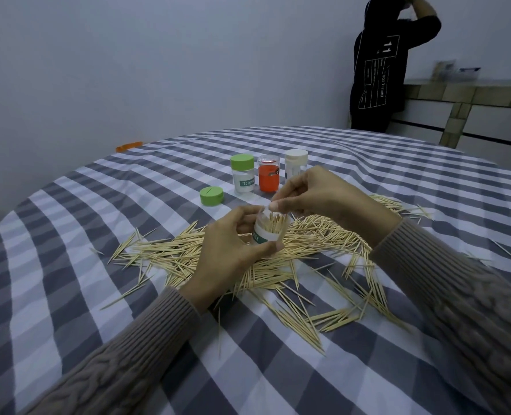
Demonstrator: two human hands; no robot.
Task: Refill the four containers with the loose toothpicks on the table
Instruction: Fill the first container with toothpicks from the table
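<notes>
My left hand (233, 250) grips a clear open toothpick container (269, 230), tilted, with a white and green label and toothpicks inside. Just above its mouth, my right hand (311, 193) pinches a small bunch of toothpicks between thumb and fingers. Loose toothpicks (308, 265) lie in a wide heap on the checked tablecloth under and around both hands. Behind stand three containers in a row: a green-lidded clear one (243, 174), an orange one with a clear lid (268, 173) and a white-lidded one (295, 163), partly hidden by my right hand. A loose green lid (211, 195) lies left of them.
The round table (98, 235) carries a grey and white checked cloth. An orange object (128, 146) lies at its far left edge. A person in a black top (380, 70) stands beyond the table at the back right, by a tiled ledge (472, 94).
</notes>
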